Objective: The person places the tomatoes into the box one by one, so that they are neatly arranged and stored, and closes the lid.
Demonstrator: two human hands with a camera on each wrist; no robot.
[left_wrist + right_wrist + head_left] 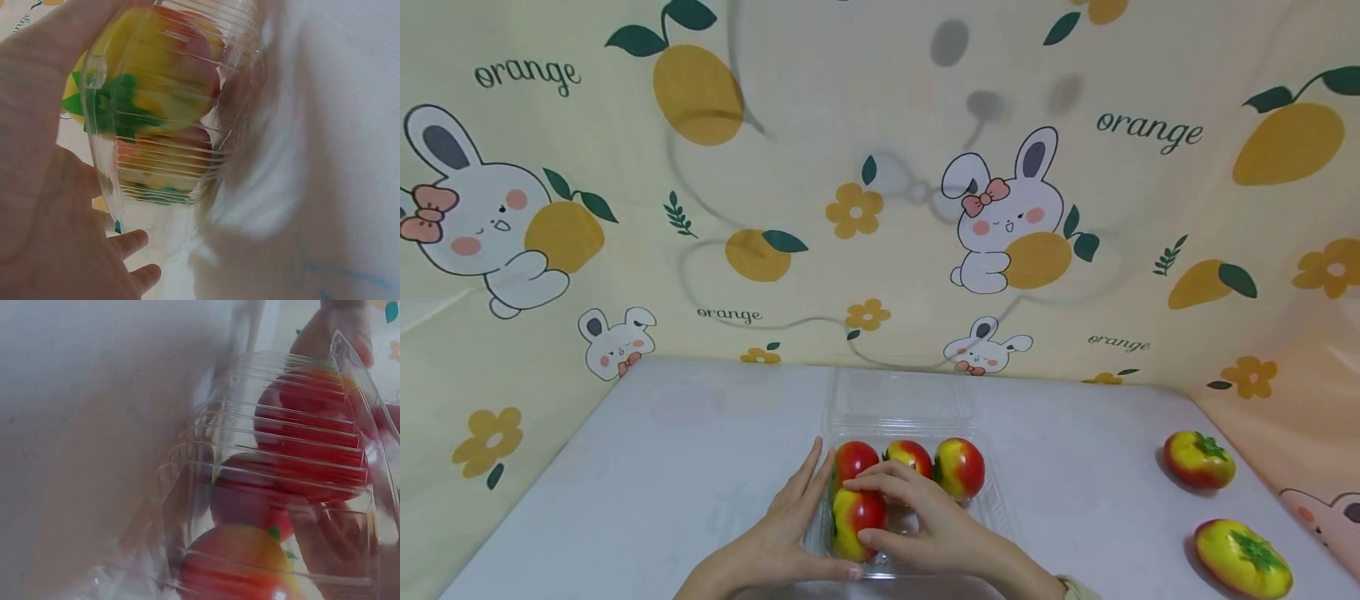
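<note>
Beige cloth of a sleeve (1078,588) shows at the bottom edge, behind the right hand (928,525). That hand reaches over the box (996,508), its fingers curved and parted just enough to pinch the front fruit (859,527), thumb on its near right side and fingertips over its top. The left hand (786,533) frames the box's front left corner, fingers nearly straight along the left side, thumb spread wide along the front; it has hold of no fruit, and how firmly it presses the box I cannot tell. The front fruit, yellow and red, is in the box's front left part, its green leaves turned to the left wall; whether it rests on the floor of the box is unclear. To the right, well apart from the box, lies the near loose fruit (1243,558), leaves up, and beyond it the far loose fruit (1199,460). Across the back of the box sit the left fruit (856,461), the middle fruit (910,454), partly hidden by the right hand, and the right fruit (960,468). Behind them the clear lid (900,400) lies open on the white bench (685,475). Farthest back hangs a cream backdrop (820,108) printed with rabbits and oranges.
</note>
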